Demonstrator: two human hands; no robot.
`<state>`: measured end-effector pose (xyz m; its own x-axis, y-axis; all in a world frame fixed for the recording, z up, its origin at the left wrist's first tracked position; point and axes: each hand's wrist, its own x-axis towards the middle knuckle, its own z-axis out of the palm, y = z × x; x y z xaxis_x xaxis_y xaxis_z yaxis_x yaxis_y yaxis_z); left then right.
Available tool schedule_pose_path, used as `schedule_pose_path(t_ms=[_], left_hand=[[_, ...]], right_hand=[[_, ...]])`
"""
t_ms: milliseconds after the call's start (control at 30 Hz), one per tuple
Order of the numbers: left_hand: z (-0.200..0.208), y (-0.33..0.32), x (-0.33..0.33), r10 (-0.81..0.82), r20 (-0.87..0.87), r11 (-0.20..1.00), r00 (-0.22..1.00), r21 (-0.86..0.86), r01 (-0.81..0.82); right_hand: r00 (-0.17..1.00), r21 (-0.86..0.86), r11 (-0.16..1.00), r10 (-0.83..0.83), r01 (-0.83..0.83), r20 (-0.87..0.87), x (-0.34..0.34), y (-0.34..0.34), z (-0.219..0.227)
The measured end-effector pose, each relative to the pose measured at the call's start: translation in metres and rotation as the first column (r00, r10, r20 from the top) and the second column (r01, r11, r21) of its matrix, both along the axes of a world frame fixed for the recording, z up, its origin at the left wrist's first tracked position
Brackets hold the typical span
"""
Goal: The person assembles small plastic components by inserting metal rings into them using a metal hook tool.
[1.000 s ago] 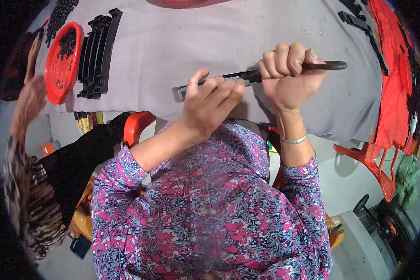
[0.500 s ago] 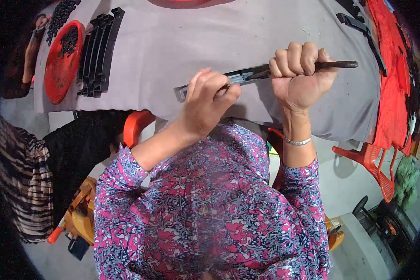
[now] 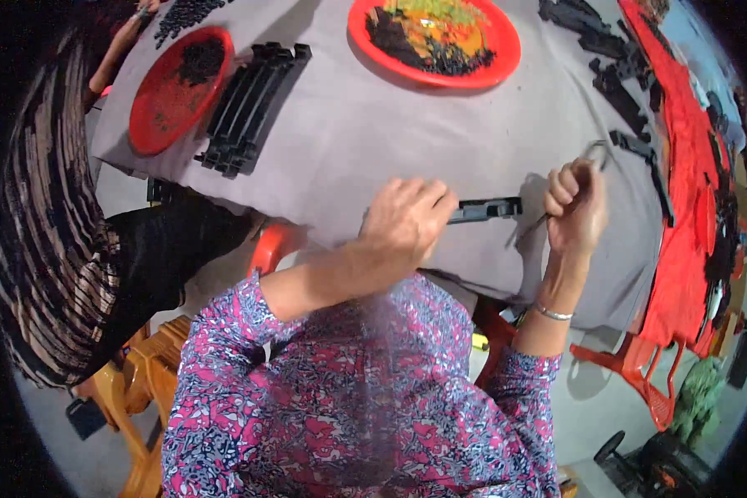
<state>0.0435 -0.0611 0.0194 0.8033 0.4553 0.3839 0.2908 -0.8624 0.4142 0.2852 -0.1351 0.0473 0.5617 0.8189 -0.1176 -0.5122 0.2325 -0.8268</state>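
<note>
My left hand (image 3: 407, 220) is closed around a long black plastic strip (image 3: 488, 210), whose hollow, channelled end sticks out to the right over the grey cloth. Its other end is hidden by my hand. My right hand (image 3: 578, 206) is a fist around a thin dark rod-like tool (image 3: 603, 153). The tool shows above the fist and as a blurred thin end below it, pointing down-left. A gap separates this end from the strip.
Beyond my hands stands a red tray (image 3: 506, 62) with small black and yellow-green pieces. At left are another red tray (image 3: 153, 124) and a stack of black strips (image 3: 253, 108). More black parts (image 3: 618, 95) lie far right. A person in striped clothing (image 3: 46, 224) sits at left.
The tool has come away from the strip, and my right hand has turned. My left hand now covers the strip's left part. The view has shifted, bringing the far red tray in.
</note>
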Motion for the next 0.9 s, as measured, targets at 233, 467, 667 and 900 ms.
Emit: schedule_pose_path(t_ms=[233, 467, 667, 900], left_hand=[[0.001, 0.045, -0.045, 0.221, 0.07, 0.971, 0.973, -0.111, -0.212], [-0.007, 0.088, -0.08, 0.507, 0.013, 0.855, 0.862, 0.117, -0.505], [-0.022, 0.102, -0.084, 0.632, 0.055, 0.742, 0.773, 0.243, -0.624], [-0.026, 0.113, -0.079, 0.688, 0.159, 0.658, 0.708, 0.273, -0.701]], right_hand=[[0.952, -0.491, 0.871, 0.147, 0.004, 0.268, 0.017, 0.015, -0.02], [0.534, -0.646, 0.717, 0.449, 0.263, 0.716, 0.07, 0.039, -0.055], [0.335, -0.56, 0.709, 0.451, 0.429, 0.827, 0.059, 0.045, -0.052], [0.367, -0.49, 0.738, 0.343, 0.464, 0.865, 0.049, 0.042, -0.048]])
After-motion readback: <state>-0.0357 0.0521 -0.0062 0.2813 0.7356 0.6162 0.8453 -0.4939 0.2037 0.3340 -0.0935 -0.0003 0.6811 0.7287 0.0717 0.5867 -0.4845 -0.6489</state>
